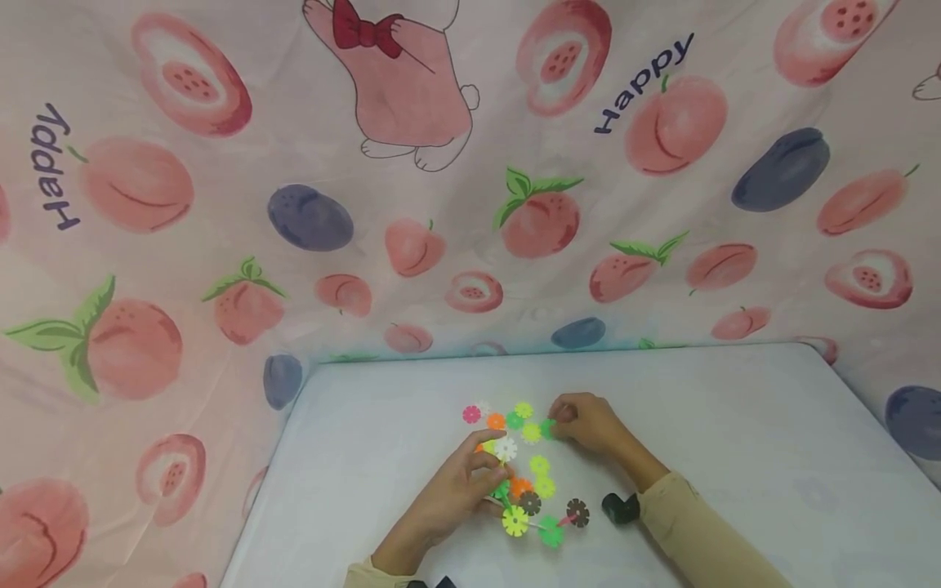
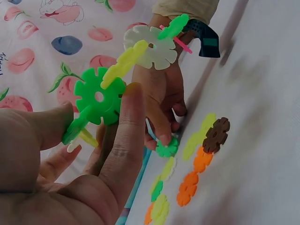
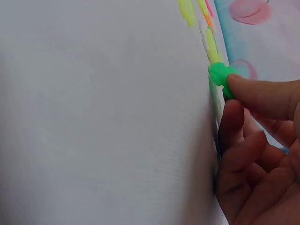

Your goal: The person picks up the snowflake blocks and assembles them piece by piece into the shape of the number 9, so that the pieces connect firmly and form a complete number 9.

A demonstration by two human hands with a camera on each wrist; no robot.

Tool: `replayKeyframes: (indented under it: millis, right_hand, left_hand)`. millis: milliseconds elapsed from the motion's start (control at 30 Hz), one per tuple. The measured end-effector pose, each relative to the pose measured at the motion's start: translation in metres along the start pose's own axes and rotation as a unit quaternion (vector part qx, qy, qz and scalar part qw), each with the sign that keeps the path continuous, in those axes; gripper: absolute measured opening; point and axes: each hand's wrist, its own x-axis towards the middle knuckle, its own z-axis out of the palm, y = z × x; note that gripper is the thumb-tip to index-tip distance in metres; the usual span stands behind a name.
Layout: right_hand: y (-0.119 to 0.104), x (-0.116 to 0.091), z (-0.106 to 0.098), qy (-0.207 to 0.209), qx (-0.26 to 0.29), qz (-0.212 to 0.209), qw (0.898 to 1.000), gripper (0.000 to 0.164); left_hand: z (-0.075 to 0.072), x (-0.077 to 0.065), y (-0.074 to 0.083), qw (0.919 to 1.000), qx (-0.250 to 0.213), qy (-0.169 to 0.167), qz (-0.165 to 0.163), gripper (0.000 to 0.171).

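Observation:
Flat plastic snowflake discs in several colours lie on a white table [image 1: 735, 425]. My left hand [image 1: 491, 467] grips a joined cluster of discs [image 2: 101, 96], green, yellow-green and white, lifted off the table; thumb and forefinger pinch its green end. My right hand [image 1: 562, 420] reaches to the far side of the pile and pinches a single green disc [image 1: 547, 429] that lies on the table, thumb and fingertip on its edge. The right wrist view shows that green disc [image 3: 218, 75] under my fingertip. In the left wrist view the right hand [image 2: 164, 136] covers the same green disc [image 2: 167, 147].
Loose discs [image 1: 524, 409], pink, orange, yellow-green and brown, are spread between my hands. A fruit-printed pink cloth [image 1: 220, 245] hangs behind and left of the table. Both sleeves are beige, and a black wrist camera [image 1: 620, 508] sits on my right forearm.

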Motion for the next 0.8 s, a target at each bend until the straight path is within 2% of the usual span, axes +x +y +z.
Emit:
replayKeyframes:
  millis: [233, 300, 533, 633, 800]
  right_hand:
    - [-0.002, -0.007, -0.001, -0.015, 0.022, -0.021, 0.999, 0.007]
    - [-0.004, -0.009, -0.002, -0.026, 0.045, -0.026, 0.998, 0.008]
    - [-0.015, -0.021, -0.009, -0.096, 0.149, -0.052, 0.983, 0.015]
    - [-0.022, -0.028, -0.012, -0.112, 0.170, -0.066, 0.977, 0.016]
    - [-0.034, -0.036, -0.015, -0.116, 0.181, -0.097, 0.972, 0.017]
  left_hand:
    - [-0.002, 0.001, -0.003, 0.9992, 0.010, -0.037, 0.013, 0.052]
    - [-0.003, 0.002, -0.004, 0.9987, 0.013, -0.045, 0.019, 0.050]
    - [-0.005, 0.003, -0.008, 0.9974, 0.024, -0.056, 0.039, 0.050]
    - [-0.005, 0.003, -0.009, 0.9967, 0.029, -0.062, 0.044, 0.051]
    - [-0.005, 0.004, -0.007, 0.9966, 0.038, -0.059, 0.044, 0.049]
